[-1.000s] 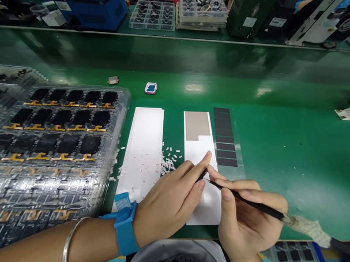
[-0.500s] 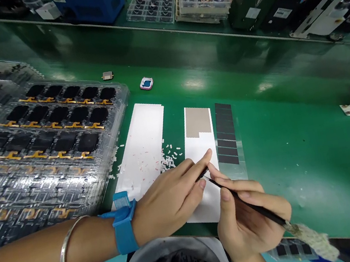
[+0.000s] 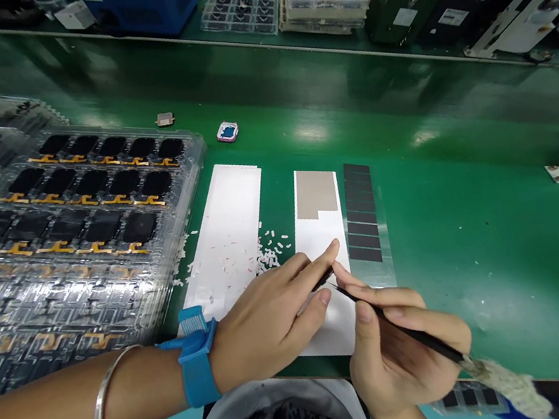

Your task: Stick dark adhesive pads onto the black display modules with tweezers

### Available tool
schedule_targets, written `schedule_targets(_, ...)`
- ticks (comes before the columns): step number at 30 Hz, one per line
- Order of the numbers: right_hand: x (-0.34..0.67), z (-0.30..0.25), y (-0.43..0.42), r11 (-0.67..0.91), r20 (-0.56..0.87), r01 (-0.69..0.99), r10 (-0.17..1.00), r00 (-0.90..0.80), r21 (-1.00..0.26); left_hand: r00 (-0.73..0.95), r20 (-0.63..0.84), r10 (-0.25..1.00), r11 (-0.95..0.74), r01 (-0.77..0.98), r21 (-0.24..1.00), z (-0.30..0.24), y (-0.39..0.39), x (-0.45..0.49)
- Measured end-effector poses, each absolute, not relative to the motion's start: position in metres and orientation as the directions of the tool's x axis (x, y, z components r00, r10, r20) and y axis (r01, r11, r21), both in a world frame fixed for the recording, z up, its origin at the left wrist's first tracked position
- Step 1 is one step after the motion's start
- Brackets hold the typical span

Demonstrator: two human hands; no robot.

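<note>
My left hand (image 3: 270, 318) rests over the lower end of a white backing sheet (image 3: 318, 246), its fingers pinched on a small dark part that I cannot make out. My right hand (image 3: 399, 347) grips black tweezers (image 3: 401, 328), whose tip meets the left fingertips. A tan patch (image 3: 315, 193) lies at the sheet's far end. Just right of it runs a clear strip of dark rectangular pieces (image 3: 359, 214). A blue wrist strap (image 3: 197, 359) and a metal bangle (image 3: 105, 399) sit on my left arm.
Clear trays of black parts with orange flex tails (image 3: 95, 197) fill the left of the green bench (image 3: 474, 220). A second white sheet (image 3: 227, 236) with white scraps (image 3: 268, 254) lies beside them. A small pink-framed part (image 3: 227, 132) and a small metal part (image 3: 164, 119) lie farther back.
The hands hold the same pose over the sheet. The view has shifted slightly, so the bench items sit a little higher and more to the left in the picture.
</note>
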State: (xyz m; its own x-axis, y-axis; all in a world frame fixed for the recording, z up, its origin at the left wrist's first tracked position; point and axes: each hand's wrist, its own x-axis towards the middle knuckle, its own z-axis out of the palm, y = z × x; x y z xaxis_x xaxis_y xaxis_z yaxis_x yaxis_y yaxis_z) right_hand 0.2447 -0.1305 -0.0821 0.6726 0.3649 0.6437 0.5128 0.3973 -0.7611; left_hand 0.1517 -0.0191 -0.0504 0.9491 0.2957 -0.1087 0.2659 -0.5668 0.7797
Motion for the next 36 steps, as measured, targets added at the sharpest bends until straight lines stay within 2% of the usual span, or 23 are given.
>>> schedule_targets(2, 0.245, -0.083, -0.131, 0.401, 0.647, 0.517, 0.348, 0.678, -0.757, 0.95, -0.097, 0.298, -0.586, 0.262, 0.767, -0.05, -0.018, 0.153)
schedule_targets(11, 0.243, -0.083, -0.133, 0.401, 0.634, 0.496, 0.406, 0.658, -0.77, 0.942, -0.021, 0.334, -0.668, 0.252, 0.7, -0.052, -0.017, 0.156)
schedule_targets(22, 0.243, -0.083, -0.133, 0.384, 0.617, 0.487, 0.413, 0.67, -0.785, 0.945, -0.006, 0.326, -0.71, 0.249, 0.658, -0.051, -0.017, 0.156)
schedule_targets(29, 0.241, -0.082, -0.13, 0.371, 0.628, 0.509, 0.402, 0.666, -0.777, 0.945, -0.039, 0.324, -0.698, 0.267, 0.665, -0.053, -0.017, 0.156)
schedule_targets(32, 0.244, -0.079, -0.129, 0.386, 0.639, 0.517, 0.352, 0.684, -0.764, 0.945, -0.028, 0.325, -0.693, 0.258, 0.673, -0.05, -0.017, 0.156)
schedule_targets(34, 0.252, -0.075, -0.131, 0.39, 0.605, 0.479, 0.328, 0.725, -0.786, 0.945, -0.002, 0.326, -0.668, 0.232, 0.708, -0.043, -0.016, 0.154)
schedule_targets(36, 0.263, -0.069, -0.132, 0.36, 0.521, 0.394, 0.396, 0.756, -0.846, 0.939, 0.005, 0.344, -0.623, 0.224, 0.75, -0.034, -0.015, 0.152)
